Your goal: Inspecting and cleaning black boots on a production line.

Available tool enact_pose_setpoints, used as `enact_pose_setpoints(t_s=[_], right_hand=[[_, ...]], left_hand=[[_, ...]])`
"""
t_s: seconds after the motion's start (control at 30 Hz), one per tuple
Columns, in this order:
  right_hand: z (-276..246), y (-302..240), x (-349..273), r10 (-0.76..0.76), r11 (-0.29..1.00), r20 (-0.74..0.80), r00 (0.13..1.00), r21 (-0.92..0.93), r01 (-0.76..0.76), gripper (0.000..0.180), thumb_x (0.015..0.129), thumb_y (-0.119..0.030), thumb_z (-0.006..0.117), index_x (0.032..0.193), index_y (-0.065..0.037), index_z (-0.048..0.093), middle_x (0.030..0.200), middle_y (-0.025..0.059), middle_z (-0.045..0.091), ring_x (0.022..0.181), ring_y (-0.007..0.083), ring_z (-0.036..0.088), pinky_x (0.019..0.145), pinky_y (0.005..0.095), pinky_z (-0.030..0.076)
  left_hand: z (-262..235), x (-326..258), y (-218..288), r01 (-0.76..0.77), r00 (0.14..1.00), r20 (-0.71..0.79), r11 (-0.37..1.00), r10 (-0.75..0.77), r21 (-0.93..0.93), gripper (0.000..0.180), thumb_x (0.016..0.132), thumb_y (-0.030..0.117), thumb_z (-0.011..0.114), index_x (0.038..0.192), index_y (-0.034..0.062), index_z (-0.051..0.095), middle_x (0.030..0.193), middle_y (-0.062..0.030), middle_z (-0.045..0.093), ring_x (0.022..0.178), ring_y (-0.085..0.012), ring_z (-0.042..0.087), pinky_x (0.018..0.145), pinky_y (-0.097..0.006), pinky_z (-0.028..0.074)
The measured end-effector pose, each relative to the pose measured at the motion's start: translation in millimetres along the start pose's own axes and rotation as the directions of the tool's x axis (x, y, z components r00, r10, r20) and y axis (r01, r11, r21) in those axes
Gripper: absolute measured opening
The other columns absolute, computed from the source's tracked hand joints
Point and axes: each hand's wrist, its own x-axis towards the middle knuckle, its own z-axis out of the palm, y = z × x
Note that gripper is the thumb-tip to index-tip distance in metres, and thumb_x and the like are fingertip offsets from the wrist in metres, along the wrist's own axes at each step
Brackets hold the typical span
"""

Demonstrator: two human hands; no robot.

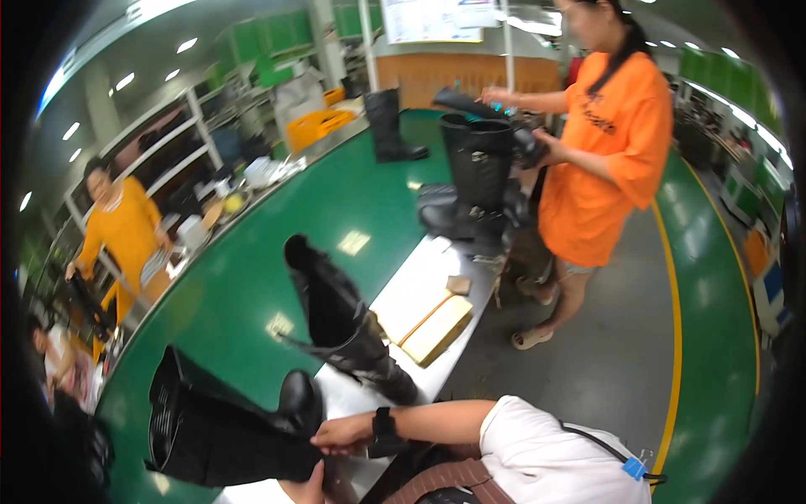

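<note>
A tall black boot [243,437] lies tilted in front of me, its open shaft toward the left and its rounded toe pointing up. My left hand [307,485] grips it from below near the heel; the thumb shows and the other fingers are mostly hidden. Against the boot's heel end, my right hand [342,435] is closed in a pinch, with a black band on the wrist. Whatever lies between those fingertips is too small to make out. Just beyond, another tall black boot [336,311] stands upright, leaning, with its top open.
A yellowish block [432,330] and a small brown piece [458,286] lie on the white worktop [403,290]. Farther off, a person in orange [617,151] handles a dark boot beside several black boots [478,168]. One boot [386,126] stands on the green surface [243,286].
</note>
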Motion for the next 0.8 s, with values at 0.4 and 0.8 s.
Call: enact_pose_setpoints(t_s=[0.4, 0.8], right_hand=[[30.5, -89.6, -76.8, -0.416, 0.885, -0.156, 0.896, 0.158, 0.438, 0.030, 0.098, -0.029, 0.054, 0.080, -0.008, 0.064, 0.068, -0.0035, 0.056, 0.054, 0.0027, 0.042, 0.048, 0.0198, 0.030], [70.1, -153.0, -128.9, -0.697, 0.633, -0.026, 0.716, -0.492, 0.598, 0.023, 0.095, -0.010, 0.058, 0.116, -0.002, 0.060, 0.089, 0.0018, 0.063, 0.073, 0.0054, 0.054, 0.065, 0.0211, 0.044]], left_hand=[[18.6, -1.3, 21.9, -0.059, 0.997, -0.033, 0.990, 0.063, 0.127, 0.045, 0.068, 0.011, 0.080, 0.108, -0.0015, 0.063, 0.101, -0.0137, 0.069, 0.094, -0.0232, 0.067, 0.084, -0.034, 0.051], [-20.3, 0.7, 36.0, -0.015, 0.974, -0.225, 0.980, -0.030, -0.198, 0.058, 0.070, 0.008, 0.082, 0.119, -0.0028, 0.053, 0.111, -0.0105, 0.064, 0.100, -0.0189, 0.062, 0.089, -0.031, 0.048]])
